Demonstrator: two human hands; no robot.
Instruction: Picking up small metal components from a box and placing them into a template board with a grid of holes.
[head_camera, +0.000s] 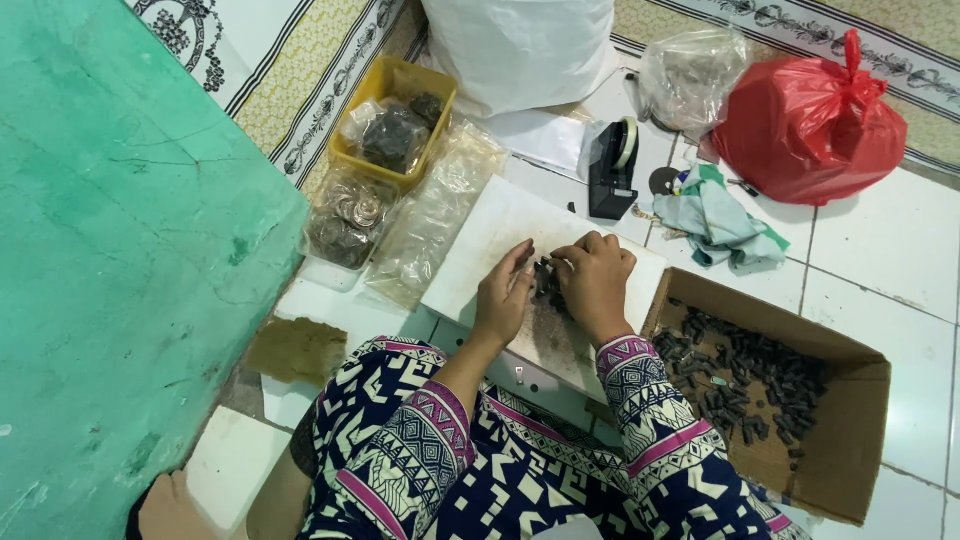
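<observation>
A cluster of small dark plastic pieces (546, 280), partly hidden and hard to make out, is pinched between the curled right hand (596, 282) and loosely open left hand (506, 296) on a white rectangular board (480, 250), whose far half lies bare.

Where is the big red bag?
In the head view, the red plastic bag sits on the tiled floor at the upper right, beside a clear plastic bag and above the crumpled green-and-white cloth.

Small dark pieces (548, 282) (shape too small to tell) half-hidden between the hands; white sack (520, 45) cut off above.
</observation>
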